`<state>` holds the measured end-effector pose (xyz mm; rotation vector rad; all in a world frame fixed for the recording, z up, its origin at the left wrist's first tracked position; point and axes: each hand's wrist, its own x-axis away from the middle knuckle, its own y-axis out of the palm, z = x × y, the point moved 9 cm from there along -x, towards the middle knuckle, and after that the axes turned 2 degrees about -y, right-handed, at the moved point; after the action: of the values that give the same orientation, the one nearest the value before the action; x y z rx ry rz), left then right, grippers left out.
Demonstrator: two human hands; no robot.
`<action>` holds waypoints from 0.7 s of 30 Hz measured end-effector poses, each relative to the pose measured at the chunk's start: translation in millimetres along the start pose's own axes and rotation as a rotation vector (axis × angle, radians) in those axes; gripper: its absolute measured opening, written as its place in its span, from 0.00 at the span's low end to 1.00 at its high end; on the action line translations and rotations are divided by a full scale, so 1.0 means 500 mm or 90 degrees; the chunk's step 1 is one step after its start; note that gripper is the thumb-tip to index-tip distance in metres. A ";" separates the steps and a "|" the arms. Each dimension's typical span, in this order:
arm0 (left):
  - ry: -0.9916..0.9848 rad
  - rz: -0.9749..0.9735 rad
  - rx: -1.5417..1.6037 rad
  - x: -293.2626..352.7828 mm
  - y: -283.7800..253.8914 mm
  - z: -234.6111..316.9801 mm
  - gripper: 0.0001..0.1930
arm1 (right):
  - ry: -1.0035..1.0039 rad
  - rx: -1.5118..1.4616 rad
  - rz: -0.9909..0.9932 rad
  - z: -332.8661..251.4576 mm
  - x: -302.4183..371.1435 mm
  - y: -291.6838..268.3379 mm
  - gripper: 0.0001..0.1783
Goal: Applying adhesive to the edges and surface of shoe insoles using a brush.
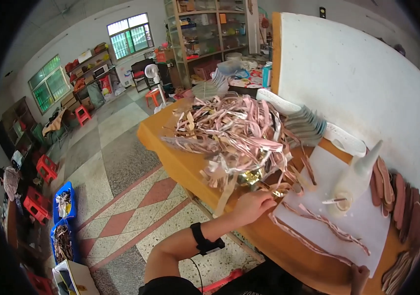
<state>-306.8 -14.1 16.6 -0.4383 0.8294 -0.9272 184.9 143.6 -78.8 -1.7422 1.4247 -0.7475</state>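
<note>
My left hand (252, 204) reaches into the near edge of a big heap of pink and tan strips (232, 132) piled in a clear bag on the orange table (170, 157); its fingers are curled at the strips, and I cannot tell whether they grip one. A black band sits on that wrist. My right hand (360, 275) shows only partly at the lower edge, pressing on the corner of a white sheet (362, 216). Two long pink strips (328, 226) lie across the sheet. A white glue bottle (355, 179) lies tilted on it.
Brown oval sole pieces (399, 196) line the table's right edge. A white board (357, 73) stands behind. Stacked grey-white insoles (308, 123) sit past the heap. Blue bins with scraps (65, 216), red stools (45, 169) and shelves (210, 34) fill the room to the left.
</note>
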 end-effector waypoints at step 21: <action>-0.340 0.195 -0.187 -0.312 -0.456 -0.512 0.09 | 0.143 -0.229 0.130 -0.035 0.110 -0.002 0.22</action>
<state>-678.9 -5.5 74.5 -0.7513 0.5190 -0.3710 182.6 86.7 -69.6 -1.7794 1.9563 -0.6174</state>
